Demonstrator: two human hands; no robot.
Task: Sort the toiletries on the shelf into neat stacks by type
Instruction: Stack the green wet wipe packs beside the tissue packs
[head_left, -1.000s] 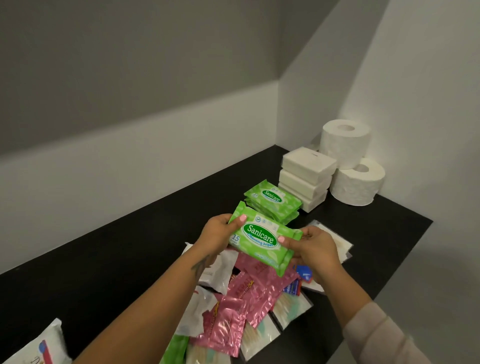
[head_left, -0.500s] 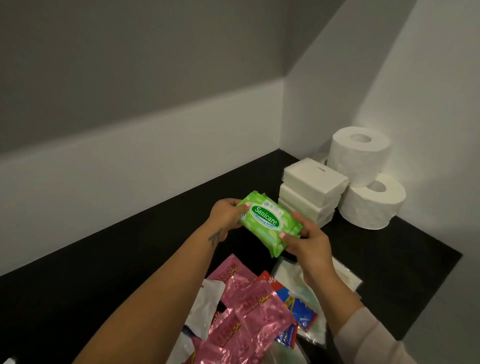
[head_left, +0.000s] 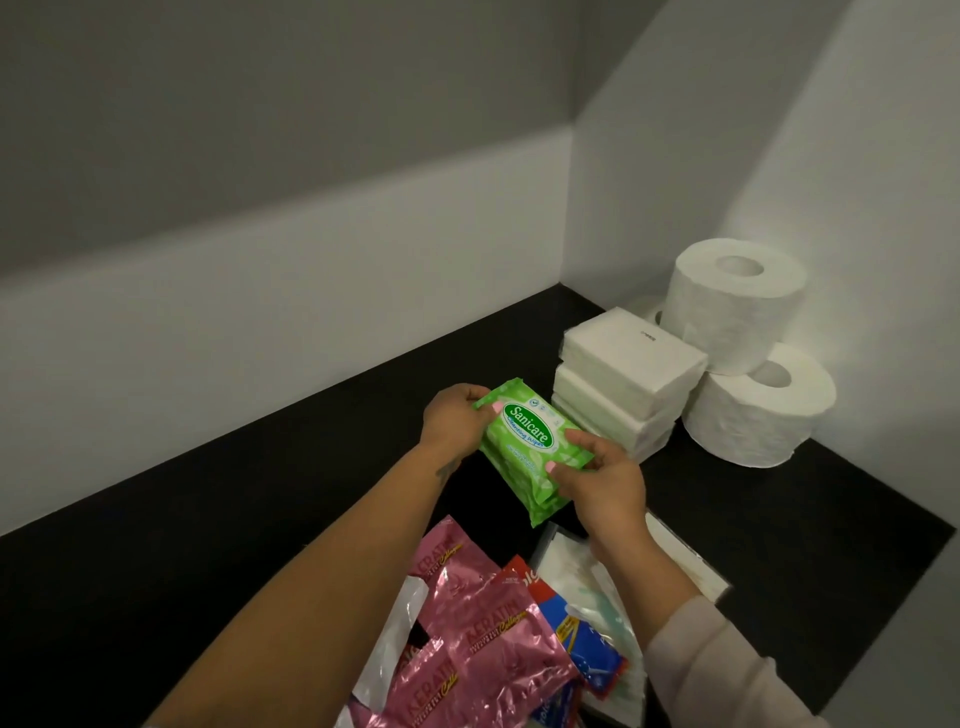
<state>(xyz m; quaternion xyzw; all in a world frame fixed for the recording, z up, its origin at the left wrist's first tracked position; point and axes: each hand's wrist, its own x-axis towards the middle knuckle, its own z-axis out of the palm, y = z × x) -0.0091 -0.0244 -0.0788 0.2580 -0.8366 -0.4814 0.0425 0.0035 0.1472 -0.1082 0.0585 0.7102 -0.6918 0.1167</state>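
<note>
A green Sanicare wipes pack (head_left: 527, 434) lies on top of other green packs (head_left: 540, 501) on the black shelf (head_left: 260, 519). My left hand (head_left: 454, 418) grips its far left end. Its near right end is pinched by my right hand (head_left: 602, 480). Just right of the green stack stands a pile of white napkin packs (head_left: 623, 379). Pink Keratin sachets (head_left: 483, 639) lie loose in front, with a red and blue packet (head_left: 582, 644) and clear plastic packs (head_left: 566, 566) beside them.
Toilet rolls (head_left: 737, 301) are stacked in the back right corner against the wall, one on top of a lower roll (head_left: 758, 410). White sachets (head_left: 389, 639) lie under the pink ones. The shelf's right edge (head_left: 883, 597) drops off.
Both hands carried the green pack away from me and to the right, and lowered it onto the green packs beside the napkin pile. The view shifted forward.
</note>
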